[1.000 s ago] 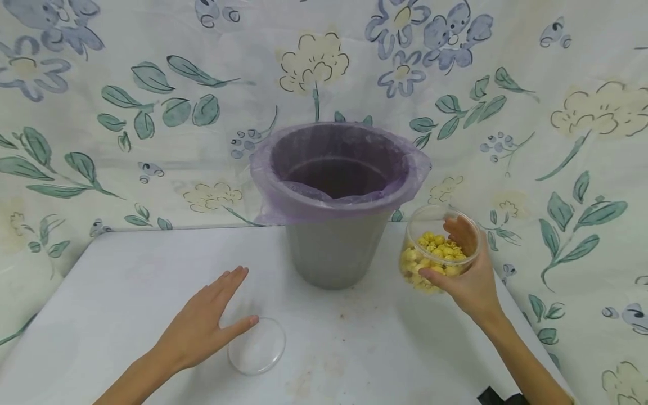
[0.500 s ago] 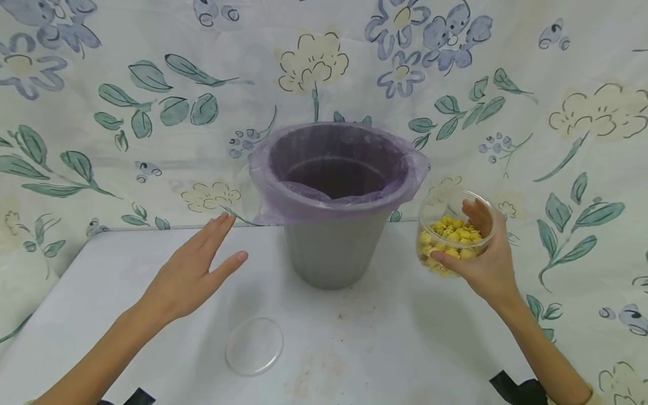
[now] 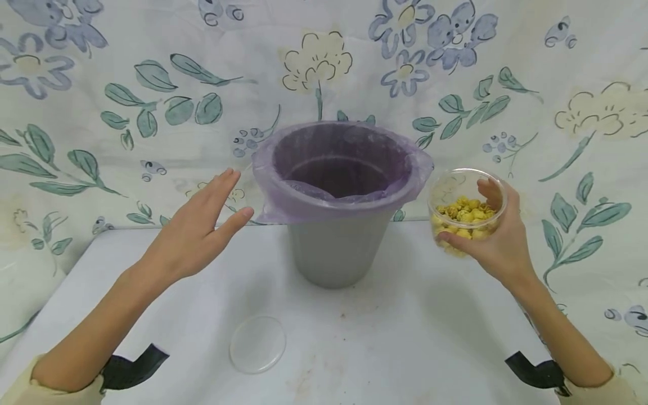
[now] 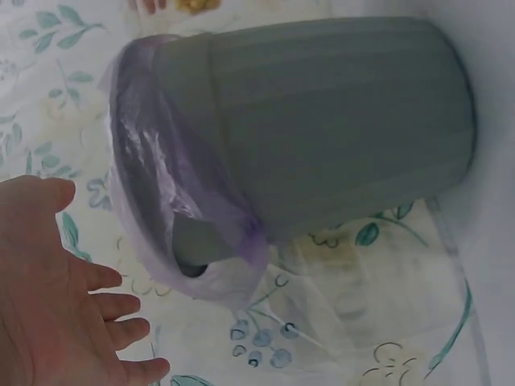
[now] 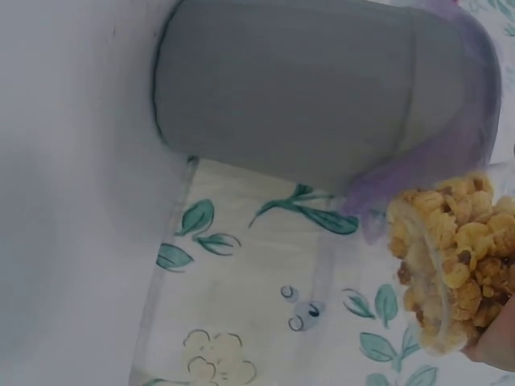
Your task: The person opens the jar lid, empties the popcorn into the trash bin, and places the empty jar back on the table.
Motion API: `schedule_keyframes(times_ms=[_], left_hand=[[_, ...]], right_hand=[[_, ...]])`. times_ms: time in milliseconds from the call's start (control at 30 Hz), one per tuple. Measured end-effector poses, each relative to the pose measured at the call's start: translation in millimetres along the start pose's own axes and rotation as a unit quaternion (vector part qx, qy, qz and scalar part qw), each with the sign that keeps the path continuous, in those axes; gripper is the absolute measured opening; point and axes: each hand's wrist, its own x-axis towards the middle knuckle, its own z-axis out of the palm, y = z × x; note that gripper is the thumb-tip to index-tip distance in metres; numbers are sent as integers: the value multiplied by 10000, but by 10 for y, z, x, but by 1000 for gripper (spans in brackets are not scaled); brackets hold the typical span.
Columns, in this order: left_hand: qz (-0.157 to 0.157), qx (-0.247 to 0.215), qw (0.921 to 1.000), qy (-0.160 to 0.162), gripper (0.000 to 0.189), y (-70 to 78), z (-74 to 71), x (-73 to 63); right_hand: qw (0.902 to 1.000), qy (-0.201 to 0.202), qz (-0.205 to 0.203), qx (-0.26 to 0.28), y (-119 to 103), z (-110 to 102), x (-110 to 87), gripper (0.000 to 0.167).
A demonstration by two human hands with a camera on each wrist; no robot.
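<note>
From the head: there it was, the clear jar (image 3: pixel 471 228) of popcorn (image 3: pixel 466 211), clamped between the right hand's (image 3: pixel 498 239) thumb and fingers, right of the bin (image 3: pixel 336 253)! Left hand (image 3: pixel 189 233) hung opposite, thumb spread. Left wrist: fingers straight, apart from the bin. Right wrist: jar against the hand's visible edge.

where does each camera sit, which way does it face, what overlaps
Head: on the head, looking forward and down at the bin, clear disc and jar of popcorn; left hand, right hand and forearms show.
Left wrist: on that wrist, looking past the left hand at the bin; right fingertips along top edge.
Right wrist: on that wrist, looking at the jar and bin; a bit of right hand.
Shared: both wrist views show the bin sideways.
</note>
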Motion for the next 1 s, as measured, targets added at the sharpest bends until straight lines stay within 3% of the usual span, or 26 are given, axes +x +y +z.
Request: schedule_keyframes(times_ms=[200, 400, 600, 1000], left_hand=[[-50, 9, 9996, -277, 78, 145, -151, 185], [199, 28, 9987, -468, 80, 254, -227, 396], [251, 141, 9974, -658, 81, 327, -244, 613], [-78, 481, 9931, -1070, 84, 450, -202, 1017]], right_hand=[[9993, -8, -9, -384, -18, -84, 133, 103], [9987, -69, 151, -481, -8, -158, 261, 105], [9982, -117, 123, -582, -20, -193, 390, 106], [9960, -229, 22, -860, -144, -242, 691, 108]])
